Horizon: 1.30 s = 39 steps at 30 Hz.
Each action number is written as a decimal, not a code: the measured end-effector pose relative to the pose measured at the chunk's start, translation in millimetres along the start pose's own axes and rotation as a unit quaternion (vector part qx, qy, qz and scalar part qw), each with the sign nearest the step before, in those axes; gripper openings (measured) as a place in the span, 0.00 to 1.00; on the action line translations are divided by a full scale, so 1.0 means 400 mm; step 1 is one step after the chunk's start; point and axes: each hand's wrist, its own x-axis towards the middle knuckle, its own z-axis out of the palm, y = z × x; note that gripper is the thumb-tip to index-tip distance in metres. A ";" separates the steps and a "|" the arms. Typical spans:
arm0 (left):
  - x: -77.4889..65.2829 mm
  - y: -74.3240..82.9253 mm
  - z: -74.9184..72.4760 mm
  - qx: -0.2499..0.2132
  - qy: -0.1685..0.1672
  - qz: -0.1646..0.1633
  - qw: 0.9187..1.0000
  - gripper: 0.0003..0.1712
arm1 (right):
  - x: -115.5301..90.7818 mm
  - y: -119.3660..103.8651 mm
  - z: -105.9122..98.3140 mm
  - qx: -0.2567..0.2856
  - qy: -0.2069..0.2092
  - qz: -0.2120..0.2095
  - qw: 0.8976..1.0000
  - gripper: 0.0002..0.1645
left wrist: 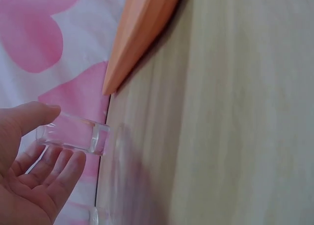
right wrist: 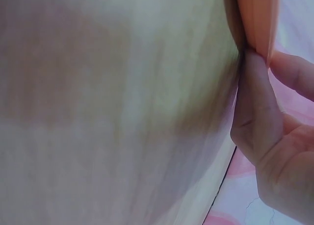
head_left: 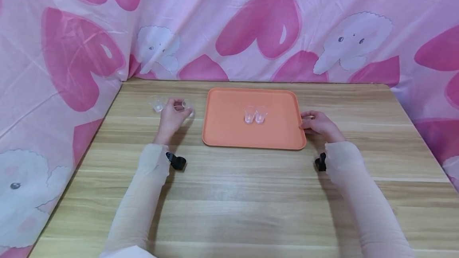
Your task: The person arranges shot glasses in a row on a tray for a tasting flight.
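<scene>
A small clear shot glass (left wrist: 73, 132) is pinched between the thumb and fingers of my left hand (head_left: 173, 116), left of the tray; in the left wrist view it looks upright, its base close to the tabletop. Another clear glass (head_left: 157, 104) stands on the table just left of that hand. On the orange tray (head_left: 226, 130), two more clear glasses (head_left: 249, 115) stand side by side near the middle. My right hand (head_left: 319, 124) pinches the tray's right rim, which the right wrist view shows between thumb and finger.
The wooden table (head_left: 244, 194) reaches back to a pink curtain (head_left: 201, 23) printed with hearts, which also hangs along the left and right sides. A small black wrist camera (head_left: 176, 161) is worn on the left sleeve, another (head_left: 320, 162) on the right.
</scene>
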 end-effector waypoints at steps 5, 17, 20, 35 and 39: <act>-0.003 0.021 0.017 -0.020 0.009 0.016 1.000 0.29 | -0.002 -0.003 -0.001 -0.009 0.001 0.004 1.000 0.35; -0.028 0.072 0.125 -0.068 -0.047 0.029 0.996 0.26 | 0.002 0.000 -0.003 0.002 -0.003 -0.001 1.000 0.34; -0.033 0.078 0.154 -0.056 -0.060 0.032 0.996 0.25 | 0.001 -0.002 -0.001 0.000 -0.001 -0.003 1.000 0.34; -0.045 0.100 0.267 -0.001 -0.105 0.064 0.992 0.24 | -0.003 -0.007 -0.002 -0.008 -0.003 -0.003 1.000 0.34; -0.044 0.105 0.281 -0.008 -0.113 0.061 0.992 0.24 | -0.003 -0.007 -0.003 -0.015 -0.005 0.003 1.000 0.34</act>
